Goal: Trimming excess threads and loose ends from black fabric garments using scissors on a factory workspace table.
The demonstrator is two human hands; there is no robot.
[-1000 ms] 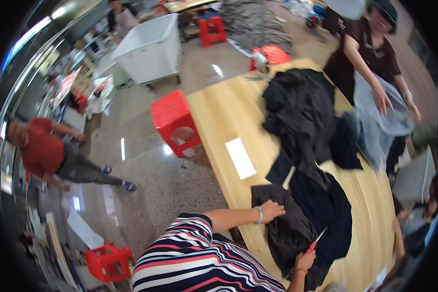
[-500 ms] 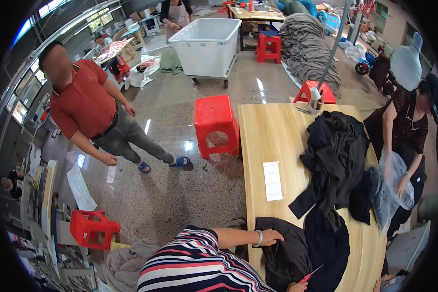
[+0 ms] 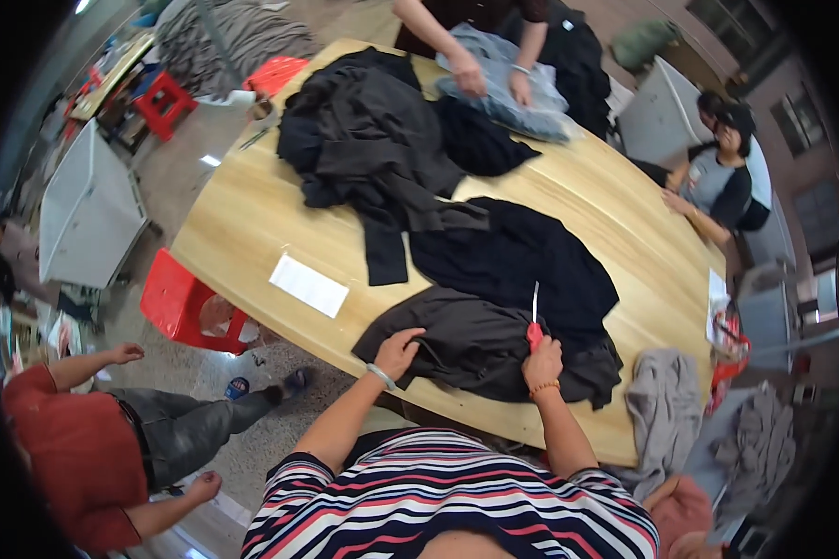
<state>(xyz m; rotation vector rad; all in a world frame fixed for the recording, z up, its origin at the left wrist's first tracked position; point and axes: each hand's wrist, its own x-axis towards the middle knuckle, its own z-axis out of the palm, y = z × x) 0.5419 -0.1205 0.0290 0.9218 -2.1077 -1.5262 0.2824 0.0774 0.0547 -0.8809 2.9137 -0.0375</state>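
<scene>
Scissors (image 3: 534,330) in right hand (image 3: 543,365); left hand (image 3: 398,355) on dark garment (image 3: 466,337).

The right hand (image 3: 543,363) partly hides the red-handled scissors (image 3: 534,332).

The dark garment (image 3: 471,340) is matt cloth, the tabletop (image 3: 615,219) smooth wood, the scissors (image 3: 534,326) apparently metal and plastic.

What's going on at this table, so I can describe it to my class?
Someone's left hand touches a dark grey garment on the table, while their right hand grips a red-handled tool, its blade pointing away from them. Across the table, another person's hands are at a plastic bag. More dark garments lie heaped between.
</scene>
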